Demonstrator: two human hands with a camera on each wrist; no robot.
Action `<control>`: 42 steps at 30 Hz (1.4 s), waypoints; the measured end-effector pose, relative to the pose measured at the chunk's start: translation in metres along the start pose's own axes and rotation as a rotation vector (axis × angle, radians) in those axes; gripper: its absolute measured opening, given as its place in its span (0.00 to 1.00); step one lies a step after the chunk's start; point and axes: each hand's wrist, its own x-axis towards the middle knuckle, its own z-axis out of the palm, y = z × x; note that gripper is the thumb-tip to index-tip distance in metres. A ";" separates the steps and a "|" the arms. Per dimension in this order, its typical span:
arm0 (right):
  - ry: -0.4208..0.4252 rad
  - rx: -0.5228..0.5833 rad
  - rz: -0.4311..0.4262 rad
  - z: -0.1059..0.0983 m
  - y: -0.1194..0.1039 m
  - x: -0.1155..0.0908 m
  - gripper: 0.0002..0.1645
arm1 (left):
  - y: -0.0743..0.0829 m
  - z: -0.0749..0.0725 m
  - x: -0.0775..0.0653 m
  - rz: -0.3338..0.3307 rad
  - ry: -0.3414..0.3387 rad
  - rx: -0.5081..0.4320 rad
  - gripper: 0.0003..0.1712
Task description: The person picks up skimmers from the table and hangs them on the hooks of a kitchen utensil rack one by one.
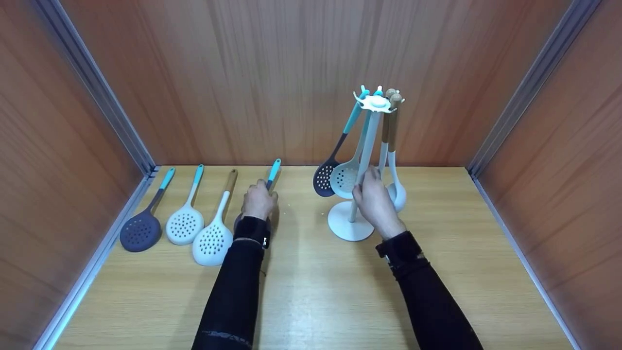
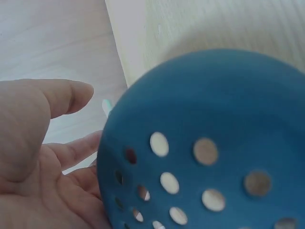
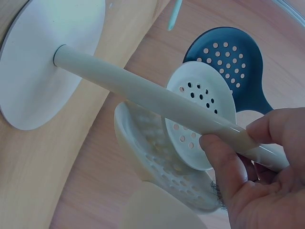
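Observation:
My left hand (image 1: pixel 259 200) is over a dark blue skimmer with a turquoise handle (image 1: pixel 275 168), whose tip shows past the knuckles. In the left wrist view its perforated head (image 2: pixel 228 114) fills much of the picture and hides the fingertips; the thumb (image 2: pixel 71 98) stands apart from the fingers. My right hand (image 1: pixel 375 197) grips the pole of a white utensil stand (image 1: pixel 352 228), the thumb and fingers around it in the right wrist view. From its hooks hang a dark skimmer (image 1: pixel 324 179), a pale skimmer (image 1: pixel 344 180) and white utensils with brown handles (image 1: pixel 393 129).
To the left lie a dark skimmer (image 1: pixel 141 231), a white one with a turquoise handle (image 1: pixel 185 225) and a white one with a brown handle (image 1: pixel 212 244). Wooden panels (image 1: pixel 291 73) enclose the table (image 1: pixel 311 291) at the back and both sides.

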 end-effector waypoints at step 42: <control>0.050 -0.007 -0.060 0.001 0.001 -0.003 0.32 | -0.001 0.004 0.019 0.154 0.125 -0.006 0.10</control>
